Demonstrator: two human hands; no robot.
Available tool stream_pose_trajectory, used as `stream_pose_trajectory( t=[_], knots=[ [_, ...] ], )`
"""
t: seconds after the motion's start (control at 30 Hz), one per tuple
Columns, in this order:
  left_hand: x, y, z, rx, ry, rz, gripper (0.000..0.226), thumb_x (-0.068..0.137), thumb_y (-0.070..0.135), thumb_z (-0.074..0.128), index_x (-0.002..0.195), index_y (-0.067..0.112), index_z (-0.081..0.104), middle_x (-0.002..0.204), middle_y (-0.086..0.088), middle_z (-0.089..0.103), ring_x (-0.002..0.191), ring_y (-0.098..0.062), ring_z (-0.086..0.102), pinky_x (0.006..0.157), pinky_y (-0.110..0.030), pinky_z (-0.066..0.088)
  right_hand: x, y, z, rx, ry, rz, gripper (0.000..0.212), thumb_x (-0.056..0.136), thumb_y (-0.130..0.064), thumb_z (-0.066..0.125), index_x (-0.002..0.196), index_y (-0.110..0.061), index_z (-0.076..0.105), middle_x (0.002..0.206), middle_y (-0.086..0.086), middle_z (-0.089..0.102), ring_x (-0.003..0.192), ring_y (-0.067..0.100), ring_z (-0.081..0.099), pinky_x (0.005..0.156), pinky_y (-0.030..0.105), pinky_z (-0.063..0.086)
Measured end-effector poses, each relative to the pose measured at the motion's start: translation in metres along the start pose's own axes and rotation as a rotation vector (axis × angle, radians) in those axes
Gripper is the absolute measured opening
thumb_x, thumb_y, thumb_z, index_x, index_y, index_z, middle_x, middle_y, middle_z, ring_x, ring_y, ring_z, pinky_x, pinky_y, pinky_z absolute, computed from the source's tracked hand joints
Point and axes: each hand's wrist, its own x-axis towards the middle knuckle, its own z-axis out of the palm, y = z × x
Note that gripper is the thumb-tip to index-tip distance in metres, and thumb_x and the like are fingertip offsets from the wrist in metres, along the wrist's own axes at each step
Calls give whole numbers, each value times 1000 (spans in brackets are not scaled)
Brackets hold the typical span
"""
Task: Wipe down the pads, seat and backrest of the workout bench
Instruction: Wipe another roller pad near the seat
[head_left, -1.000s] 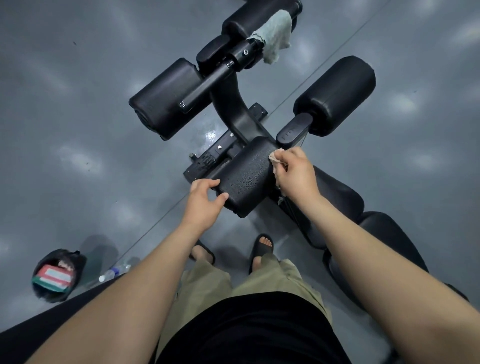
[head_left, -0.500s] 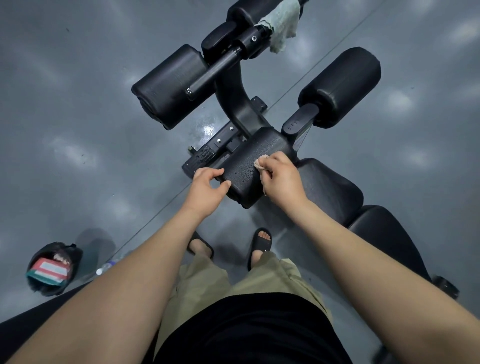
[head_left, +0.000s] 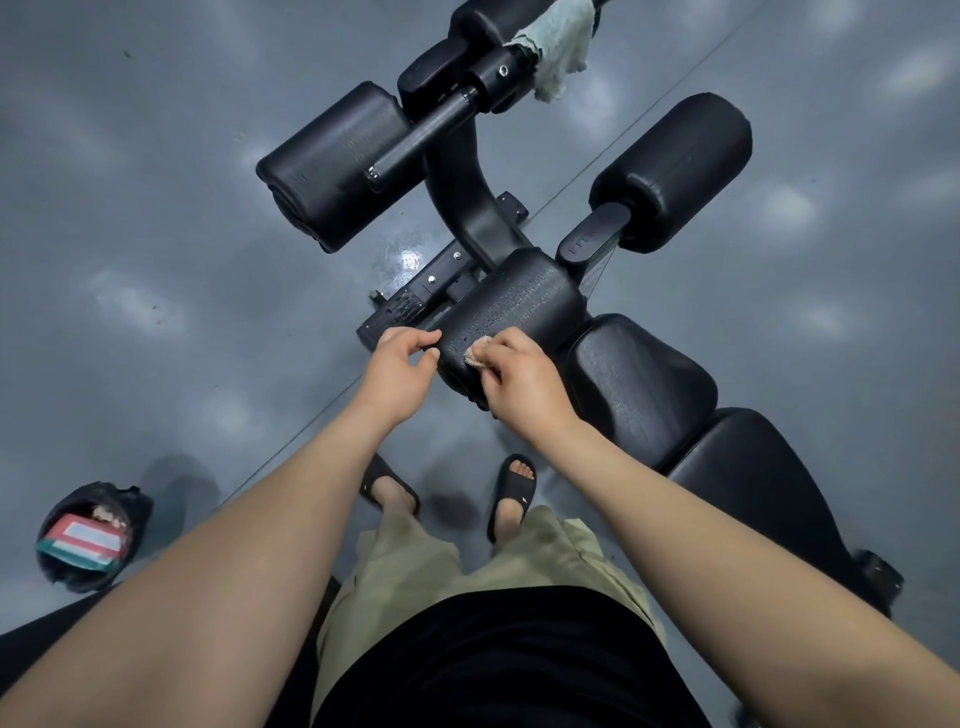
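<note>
Right hand (head_left: 524, 387), fingers pinching a small cloth (head_left: 474, 356), had slid along the pad (head_left: 519, 306) to its near end, beside the left hand (head_left: 397, 371), whose curled fingers gripped that end. Droplets beaded the pad. Seat (head_left: 639, 384) and backrest (head_left: 753, 478) lay to the right. Beyond stood a left roller (head_left: 332, 166), a right roller (head_left: 675, 166) and a green towel (head_left: 558, 47) draped on the frame (head_left: 457, 171).

Dim, cool overhead light; focus sharp. Bright glare spot on floor (head_left: 408, 260) just left of the near pad (head_left: 514, 304). Fisheye stretch grows away from the pad.
</note>
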Motion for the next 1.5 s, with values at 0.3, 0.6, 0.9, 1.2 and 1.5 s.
stream_pose_trajectory(
  t=[0.3, 0.6, 0.9, 1.2, 1.5],
  knots=[
    [-1, 0, 0, -5, 0, 0, 25, 96, 9, 63, 119, 14, 70, 122, -4, 54, 112, -19, 62, 110, -31, 42, -11, -6, 6, -3, -40, -37, 25, 81, 4, 63, 100, -8, 74, 93, 8, 62, 88, 33, 62, 81, 33, 54],
    [3, 1, -2, 29, 0, 11, 26, 94, 9, 65, 118, 15, 71, 119, -2, 54, 107, -20, 64, 108, -30, 44, -26, -10, 21, -107, -242, -196, 25, 85, -2, 57, 104, -9, 70, 101, 9, 57, 87, 32, 50, 74, 44, 52],
    [-3, 5, 3, -5, 24, -28, 24, 94, 15, 66, 118, 14, 69, 120, 0, 50, 106, -20, 61, 102, -21, 41, 9, 16, -30, -29, 106, 28, 21, 89, -1, 61, 105, -10, 72, 99, 7, 59, 92, 28, 61, 88, 38, 52],
    [-6, 5, 1, 44, 27, 30, 20, 93, 20, 69, 113, 16, 68, 124, 1, 46, 113, -6, 49, 103, -9, 32, 15, 15, -38, 11, 47, 19, 20, 90, -2, 63, 106, -7, 73, 98, 10, 59, 90, 23, 61, 87, 22, 47],
    [-22, 3, 13, 0, 13, 62, 23, 96, 22, 65, 119, 19, 62, 131, 11, 44, 137, -9, 38, 114, -43, 37, 70, 42, -75, -30, 96, 305, 22, 101, -18, 55, 115, -11, 71, 114, 6, 55, 84, 3, 56, 78, -2, 32]
  ],
)
